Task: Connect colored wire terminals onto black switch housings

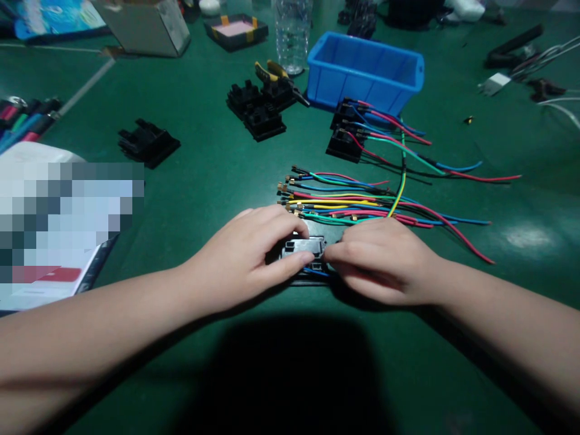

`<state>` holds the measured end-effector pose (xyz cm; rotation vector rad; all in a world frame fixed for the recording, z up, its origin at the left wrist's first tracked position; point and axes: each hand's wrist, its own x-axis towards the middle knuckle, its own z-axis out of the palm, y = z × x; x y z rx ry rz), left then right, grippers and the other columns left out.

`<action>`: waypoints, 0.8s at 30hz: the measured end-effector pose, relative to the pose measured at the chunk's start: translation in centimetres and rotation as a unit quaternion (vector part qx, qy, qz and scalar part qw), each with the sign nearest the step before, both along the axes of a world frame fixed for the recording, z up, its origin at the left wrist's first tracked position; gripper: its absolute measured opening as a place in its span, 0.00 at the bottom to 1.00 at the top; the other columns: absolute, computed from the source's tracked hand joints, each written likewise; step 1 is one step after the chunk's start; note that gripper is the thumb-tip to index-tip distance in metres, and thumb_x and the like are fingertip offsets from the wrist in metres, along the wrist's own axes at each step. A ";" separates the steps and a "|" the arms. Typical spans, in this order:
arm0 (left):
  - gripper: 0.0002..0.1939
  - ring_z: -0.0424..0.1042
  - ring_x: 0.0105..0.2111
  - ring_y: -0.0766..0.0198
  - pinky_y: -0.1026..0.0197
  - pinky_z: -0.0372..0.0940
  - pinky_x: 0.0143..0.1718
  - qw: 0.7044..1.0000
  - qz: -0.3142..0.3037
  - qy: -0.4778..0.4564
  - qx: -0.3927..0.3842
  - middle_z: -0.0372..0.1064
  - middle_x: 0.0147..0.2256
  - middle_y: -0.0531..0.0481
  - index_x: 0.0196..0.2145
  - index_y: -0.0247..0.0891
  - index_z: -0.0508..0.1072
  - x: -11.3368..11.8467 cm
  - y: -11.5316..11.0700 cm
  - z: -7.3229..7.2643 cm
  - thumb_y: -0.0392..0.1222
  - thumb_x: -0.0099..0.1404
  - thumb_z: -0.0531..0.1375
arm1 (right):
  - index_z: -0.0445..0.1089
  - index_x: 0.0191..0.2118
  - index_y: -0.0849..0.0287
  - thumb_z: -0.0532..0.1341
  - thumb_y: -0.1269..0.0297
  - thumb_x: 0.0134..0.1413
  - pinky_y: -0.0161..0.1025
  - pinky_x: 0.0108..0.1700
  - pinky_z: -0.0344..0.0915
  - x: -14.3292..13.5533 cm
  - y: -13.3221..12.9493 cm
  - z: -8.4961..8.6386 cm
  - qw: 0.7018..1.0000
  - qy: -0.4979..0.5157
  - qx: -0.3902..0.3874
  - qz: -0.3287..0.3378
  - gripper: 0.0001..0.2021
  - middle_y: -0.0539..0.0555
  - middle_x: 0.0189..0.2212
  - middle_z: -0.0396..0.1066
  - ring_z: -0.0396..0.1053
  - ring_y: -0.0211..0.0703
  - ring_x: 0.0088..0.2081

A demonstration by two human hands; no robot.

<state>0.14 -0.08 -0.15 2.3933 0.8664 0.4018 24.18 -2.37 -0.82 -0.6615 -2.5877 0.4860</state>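
A black socket module (308,246) lies on the green table between my hands, with a blue wire along its near side. My left hand (263,248) grips it from the left, thumb on its near part and fingers over its far side. At its right side my right hand (385,260) is closed, fingertips pinched at the module's edge; what they pinch is hidden. A yellow-green wire (402,181) runs up from beside my right hand. Just beyond my hands lies a row of coloured wires (344,202) with metal terminals at their left ends.
Two wired modules (345,145) sit before a blue bin (362,72). Farther left are several black modules (265,121) with yellow-handled pliers (272,71), a bottle (292,36) and a lone module (147,144). A white pad (40,154) and pens (27,124) lie left.
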 end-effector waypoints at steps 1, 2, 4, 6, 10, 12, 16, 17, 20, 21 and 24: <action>0.13 0.69 0.40 0.59 0.58 0.59 0.41 1.000 0.000 -0.001 0.000 0.71 0.39 0.49 0.43 0.36 0.72 0.0 0.0 0.0 0.48 0.71 0.55 | 0.71 0.43 0.64 0.54 0.72 0.62 0.38 0.31 0.55 0.0 0.0 0.0 1.000 0.004 -0.005 -0.001 0.09 0.52 0.27 0.70 0.63 0.39 0.27; 0.13 0.69 0.40 0.59 0.58 0.59 0.41 1.000 0.001 -0.004 0.000 0.71 0.39 0.49 0.42 0.36 0.72 0.0 0.0 0.0 0.48 0.71 0.54 | 0.71 0.43 0.64 0.54 0.72 0.62 0.38 0.31 0.55 0.0 0.0 -0.1 1.000 0.008 -0.009 -0.003 0.09 0.52 0.27 0.70 0.64 0.39 0.27; 0.13 0.69 0.39 0.60 0.59 0.59 0.41 1.000 0.007 -0.009 -0.004 0.71 0.38 0.50 0.42 0.36 0.72 -0.1 0.0 0.0 0.46 0.73 0.52 | 0.70 0.43 0.64 0.54 0.73 0.62 0.38 0.31 0.54 0.0 0.0 -0.1 1.000 0.014 -0.014 -0.005 0.09 0.52 0.27 0.70 0.63 0.39 0.27; 0.14 0.69 0.39 0.61 0.59 0.59 0.41 1.000 0.019 -0.014 -0.010 0.71 0.38 0.50 0.43 0.35 0.71 -0.1 0.1 0.0 0.45 0.74 0.50 | 0.70 0.42 0.64 0.54 0.73 0.62 0.38 0.31 0.54 0.0 0.1 -0.1 1.000 0.017 -0.016 -0.007 0.08 0.52 0.27 0.70 0.63 0.39 0.27; 0.13 0.70 0.41 0.61 0.60 0.60 0.42 0.999 0.026 -0.015 -0.016 0.71 0.39 0.51 0.43 0.36 0.71 -0.1 0.1 0.0 0.44 0.74 0.50 | 0.70 0.42 0.63 0.54 0.73 0.62 0.37 0.31 0.55 0.0 0.1 -0.1 1.000 0.018 -0.015 -0.008 0.08 0.51 0.26 0.69 0.63 0.38 0.26; 0.12 0.70 0.41 0.61 0.60 0.60 0.43 0.999 0.028 -0.016 -0.018 0.72 0.40 0.51 0.43 0.36 0.70 -0.1 0.1 0.0 0.44 0.74 0.50 | 0.69 0.43 0.62 0.54 0.73 0.62 0.37 0.31 0.55 0.0 0.1 -0.1 1.000 0.014 -0.015 -0.009 0.08 0.51 0.26 0.70 0.64 0.38 0.27; 0.13 0.70 0.39 0.61 0.59 0.60 0.41 0.999 0.028 -0.020 -0.025 0.72 0.39 0.51 0.43 0.36 0.70 0.0 0.0 0.2 0.45 0.73 0.51 | 0.69 0.42 0.60 0.53 0.73 0.62 0.37 0.31 0.56 0.0 0.0 0.0 1.000 0.002 -0.014 -0.013 0.08 0.50 0.26 0.70 0.65 0.39 0.27; 0.13 0.70 0.39 0.61 0.59 0.60 0.41 0.999 0.027 -0.019 -0.024 0.71 0.38 0.51 0.43 0.36 0.70 0.0 0.0 0.2 0.47 0.73 0.52 | 0.69 0.42 0.59 0.53 0.72 0.62 0.36 0.31 0.56 0.0 0.0 0.1 1.000 0.000 -0.014 -0.013 0.08 0.50 0.26 0.70 0.64 0.38 0.27; 0.13 0.69 0.38 0.61 0.60 0.60 0.40 1.000 0.016 -0.015 -0.019 0.71 0.38 0.51 0.42 0.36 0.71 0.0 0.1 0.3 0.49 0.70 0.57 | 0.70 0.41 0.60 0.53 0.72 0.62 0.37 0.30 0.56 -0.1 0.0 0.2 1.000 -0.001 -0.004 -0.012 0.09 0.50 0.26 0.69 0.63 0.39 0.27; 0.13 0.69 0.38 0.61 0.60 0.59 0.39 1.000 0.014 -0.016 -0.019 0.71 0.38 0.51 0.42 0.37 0.71 0.0 0.1 0.3 0.49 0.69 0.58 | 0.70 0.41 0.60 0.53 0.72 0.62 0.37 0.30 0.56 -0.2 0.0 0.3 1.000 0.002 0.006 -0.018 0.09 0.51 0.25 0.68 0.63 0.39 0.27; 0.12 0.69 0.38 0.62 0.61 0.59 0.39 0.999 0.012 -0.019 -0.024 0.71 0.37 0.52 0.41 0.37 0.71 0.0 0.1 0.3 0.49 0.69 0.58 | 0.70 0.39 0.62 0.53 0.71 0.62 0.41 0.32 0.56 -0.3 0.2 0.4 0.996 0.004 0.049 -0.071 0.09 0.52 0.25 0.68 0.62 0.42 0.28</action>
